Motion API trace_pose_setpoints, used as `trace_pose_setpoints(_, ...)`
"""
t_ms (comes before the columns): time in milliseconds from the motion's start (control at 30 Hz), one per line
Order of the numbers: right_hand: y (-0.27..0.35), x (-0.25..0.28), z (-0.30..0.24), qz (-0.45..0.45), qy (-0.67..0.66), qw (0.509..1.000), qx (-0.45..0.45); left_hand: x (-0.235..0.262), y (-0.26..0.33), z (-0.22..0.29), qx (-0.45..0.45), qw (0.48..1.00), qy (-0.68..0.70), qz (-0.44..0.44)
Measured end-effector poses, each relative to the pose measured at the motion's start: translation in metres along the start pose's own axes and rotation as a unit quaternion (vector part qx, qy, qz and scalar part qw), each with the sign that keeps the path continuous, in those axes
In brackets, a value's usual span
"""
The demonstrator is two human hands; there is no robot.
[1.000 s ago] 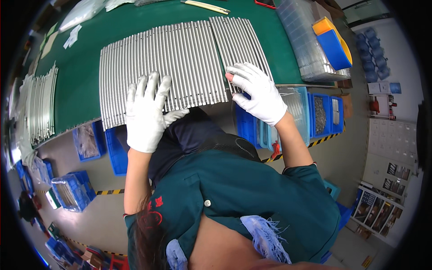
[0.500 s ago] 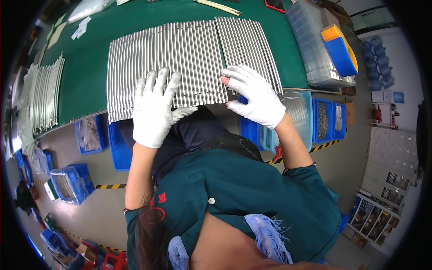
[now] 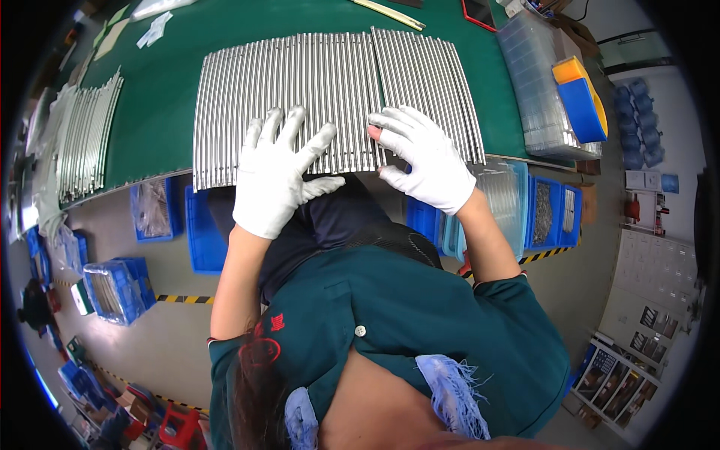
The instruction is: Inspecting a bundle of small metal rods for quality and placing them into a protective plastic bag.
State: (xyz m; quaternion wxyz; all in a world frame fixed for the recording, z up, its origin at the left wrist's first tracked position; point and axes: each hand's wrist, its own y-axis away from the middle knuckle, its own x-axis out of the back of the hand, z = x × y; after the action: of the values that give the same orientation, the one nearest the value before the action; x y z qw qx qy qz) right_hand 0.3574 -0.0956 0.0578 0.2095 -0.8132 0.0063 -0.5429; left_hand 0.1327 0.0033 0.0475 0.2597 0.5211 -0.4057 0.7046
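Observation:
A wide row of thin silver metal rods (image 3: pixel 247 90) lies side by side on the green table. Beside its right end, past a narrow gap, is a smaller group of similar rods (image 3: pixel 427 75). My left hand (image 3: pixel 276 176), in a white glove, rests over the near part of the wide row with its fingers spread and thumb stretched toward the right. My right hand (image 3: pixel 431 161), gloved too, is over the near end of the gap and the smaller group. Its fingers reach left, apart from the thumb, and one bare fingertip shows. Neither hand grips a rod.
More rods (image 3: pixel 86 142) lie at the table's left side by plastic wrap. Clear plastic trays (image 3: pixel 536 82) stand at the right with a blue and yellow holder (image 3: pixel 581 101). Blue bins (image 3: pixel 544 210) sit below the table edge. A phone-like red-edged object (image 3: pixel 478 13) lies at the back.
The whole view has shifted a little, so the rods appear farther right. My left hand has slid right along the row, its fingers spreading wider. My right hand keeps nearly the same pose.

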Motion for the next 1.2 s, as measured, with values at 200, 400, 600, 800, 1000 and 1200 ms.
trace_pose_setpoints(200, -0.005, -0.003, -0.003, -0.012, -0.031, 0.999, 0.001, 0.000, 0.002, 0.000, 0.011, 0.999, -0.013, -0.027)
trace_pose_setpoints(400, -0.011, -0.010, -0.003, -0.005, -0.004, 1.000, 0.016, 0.001, 0.002, 0.000, 0.007, 1.000, 0.010, -0.010)
trace_pose_setpoints(600, -0.019, -0.015, -0.011, -0.009, -0.024, 0.999, 0.037, 0.001, 0.002, 0.000, 0.003, 1.000, 0.020, 0.002)
trace_pose_setpoints(800, -0.024, -0.019, -0.009, 0.001, -0.013, 0.999, 0.039, 0.000, 0.004, -0.001, 0.004, 1.000, 0.022, 0.009)
trace_pose_setpoints(1000, -0.032, -0.021, -0.021, -0.021, -0.026, 0.999, 0.043, -0.002, 0.004, -0.003, -0.004, 1.000, 0.008, -0.001)
trace_pose_setpoints(1200, -0.035, -0.025, -0.021, 0.002, -0.044, 0.998, 0.036, -0.003, 0.004, -0.004, -0.006, 1.000, 0.015, 0.012)
